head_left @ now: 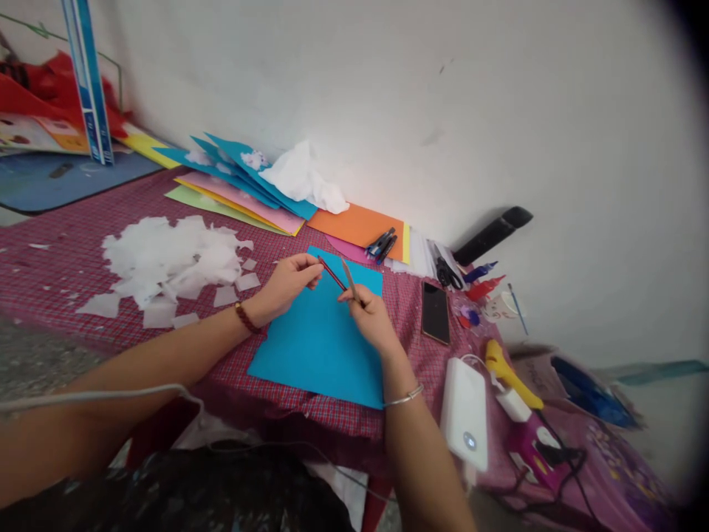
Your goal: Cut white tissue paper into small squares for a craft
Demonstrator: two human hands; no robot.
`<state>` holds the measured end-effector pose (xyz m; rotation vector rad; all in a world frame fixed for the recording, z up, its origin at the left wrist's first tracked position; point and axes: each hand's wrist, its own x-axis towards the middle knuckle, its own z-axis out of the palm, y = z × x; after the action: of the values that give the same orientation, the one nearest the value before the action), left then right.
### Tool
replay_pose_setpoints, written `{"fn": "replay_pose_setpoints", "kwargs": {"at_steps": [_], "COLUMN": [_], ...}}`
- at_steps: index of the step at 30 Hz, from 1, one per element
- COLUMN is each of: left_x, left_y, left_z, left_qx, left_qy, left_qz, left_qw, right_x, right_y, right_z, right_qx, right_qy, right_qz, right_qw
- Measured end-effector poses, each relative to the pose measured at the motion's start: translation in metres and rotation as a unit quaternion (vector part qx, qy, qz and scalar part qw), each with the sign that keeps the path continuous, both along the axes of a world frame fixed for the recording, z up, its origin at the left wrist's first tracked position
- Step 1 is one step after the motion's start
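Note:
A blue sheet [326, 347] lies on the red checked tablecloth in front of me. Above its upper part, my left hand [293, 282] pinches the far end of a dark red pencil [332, 275], its fingers closed. The pencil slants down to the right towards my right hand [368, 310]. My right hand is closed around a thin greyish-brown blade-like tool [348, 277] that points up, and the pencil's lower end meets its fingers. White paper pieces [171, 258] are heaped to the left of my left hand.
Coloured sheets [244, 199] and a white crumpled bundle [307, 177] lie by the wall. Pens [381, 245] rest on orange paper. At the right are black scissors [447, 273], a phone [435, 312], a white power bank [465, 414] and a yellow glue gun [512, 375]. A white cable crosses my left forearm.

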<state>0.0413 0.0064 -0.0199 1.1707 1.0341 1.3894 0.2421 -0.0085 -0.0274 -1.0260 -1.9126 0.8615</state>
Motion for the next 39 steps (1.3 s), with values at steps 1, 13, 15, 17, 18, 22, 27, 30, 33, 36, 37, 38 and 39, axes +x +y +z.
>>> {"fn": "replay_pose_setpoints", "kwargs": {"at_steps": [1,13,15,17,18,22,27,30,33,36,37,38,39], "left_x": [0.000,-0.001,-0.001,-0.001,-0.001,-0.002,-0.004,-0.004,-0.003,-0.004,-0.005,-0.006,-0.007], "left_y": [0.002,0.004,0.003,0.003,0.003,0.005,0.007,0.009,0.010,0.009,0.009,0.009,0.009], "left_z": [-0.002,-0.002,-0.002,-0.001,-0.002,-0.003,-0.007,-0.008,-0.006,-0.003,-0.002,-0.002,-0.001], "left_qx": [-0.006,-0.059,-0.049,-0.036,-0.030,-0.013,-0.035,-0.070,-0.088,-0.094,-0.093,-0.091,-0.088], "left_qy": [-0.001,-0.052,-0.045,-0.029,-0.022,0.001,0.032,0.041,0.042,0.042,0.043,0.044,0.043], "left_qz": [0.003,0.005,0.005,0.010,0.011,0.010,0.015,0.013,0.016,0.025,0.027,0.030,0.034], "left_qw": [1.000,0.997,0.998,0.999,0.999,1.000,0.999,0.997,0.995,0.994,0.994,0.994,0.995], "right_x": [-0.001,-0.006,-0.007,-0.007,-0.007,-0.008,0.001,0.023,0.054,0.078,0.083,0.086,0.089], "right_y": [-0.001,-0.002,-0.002,-0.003,-0.004,-0.004,0.006,0.019,0.030,0.033,0.033,0.033,0.034], "right_z": [0.000,-0.005,-0.004,-0.003,-0.003,-0.003,-0.002,-0.003,-0.006,-0.008,-0.008,-0.008,-0.007], "right_qx": [0.007,-0.068,-0.074,-0.075,-0.075,-0.074,-0.103,-0.093,-0.036,-0.033,-0.042,-0.047,-0.044], "right_qy": [-0.007,-0.006,-0.006,-0.011,-0.015,-0.012,0.022,0.063,0.054,-0.008,-0.036,-0.065,-0.091], "right_qz": [0.000,-0.051,-0.048,-0.041,-0.039,-0.037,-0.085,-0.199,-0.321,-0.395,-0.410,-0.422,-0.432], "right_qw": [1.000,0.996,0.996,0.996,0.996,0.997,0.991,0.974,0.945,0.918,0.910,0.903,0.896]}}
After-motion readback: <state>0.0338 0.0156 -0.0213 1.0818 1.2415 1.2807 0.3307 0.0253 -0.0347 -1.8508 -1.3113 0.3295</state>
